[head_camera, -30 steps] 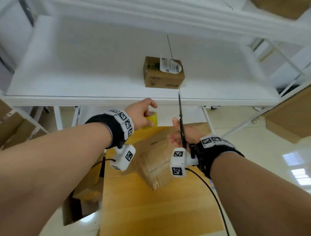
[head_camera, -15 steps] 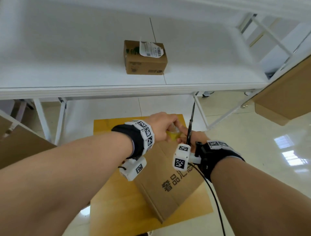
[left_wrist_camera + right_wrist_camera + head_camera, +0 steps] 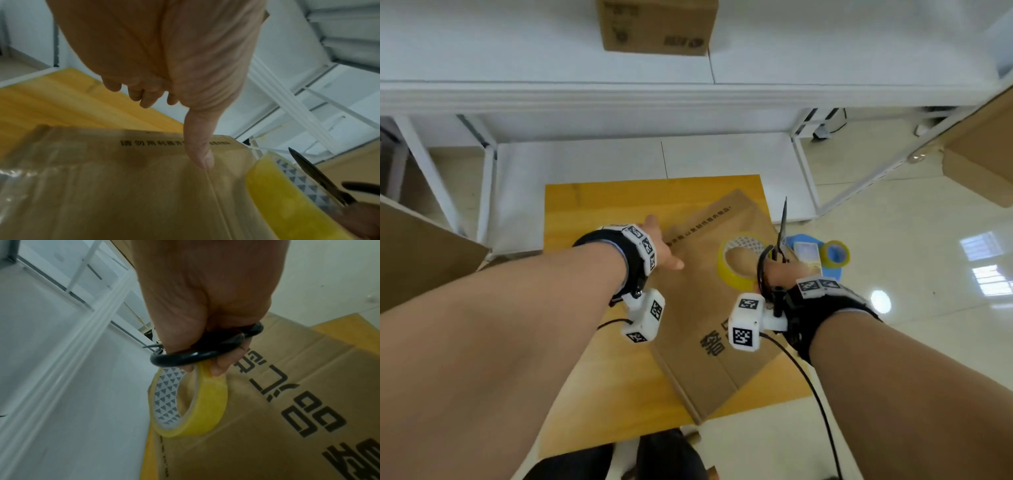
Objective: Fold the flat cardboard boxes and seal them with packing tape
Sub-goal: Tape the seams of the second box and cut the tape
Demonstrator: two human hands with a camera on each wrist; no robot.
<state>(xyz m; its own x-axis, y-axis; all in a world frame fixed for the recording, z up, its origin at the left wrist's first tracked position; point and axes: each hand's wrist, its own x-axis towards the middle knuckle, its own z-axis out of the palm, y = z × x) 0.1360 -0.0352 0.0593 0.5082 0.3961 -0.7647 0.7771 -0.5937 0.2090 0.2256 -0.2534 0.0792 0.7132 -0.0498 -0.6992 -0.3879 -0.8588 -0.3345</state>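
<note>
Work surface: a yellow-orange wooden table [image 3: 599, 198] stands in front of white metal shelving [image 3: 551, 99].
Task item: a brown folded cardboard box with black printed characters [image 3: 702, 308] lies on the table, set at an angle to the table edges; its near corner reaches past the table's front edge. A strip of clear tape runs along the seam on its top face, seen in the left wrist view.
Left hand: the left hand [image 3: 659, 245] rests on the far left part of the box top. The thumb [image 3: 200, 146] is stretched out with its tip pressed onto the taped seam; the other fingers are loosely bent beyond the box edge and hold nothing.
Right hand: the right hand [image 3: 774, 272] is curled round two items at once. Its fingers pass through the black loop handles of a pair of dark-bladed scissors [image 3: 781, 228], blades together and pointing up and away. The fingertips [image 3: 219, 369] also pinch the rim of a yellow roll of packing tape with a white patterned core [image 3: 738, 260].
Tape roll position: held tilted over the right part of the box; contact with the cardboard cannot be told.
Other items, right of table: a second tape roll with a blue core [image 3: 835, 253] lies on a blue surface.
Other items, shelf: a small brown cardboard carton [image 3: 657, 27] stands on the upper white shelf.
</note>
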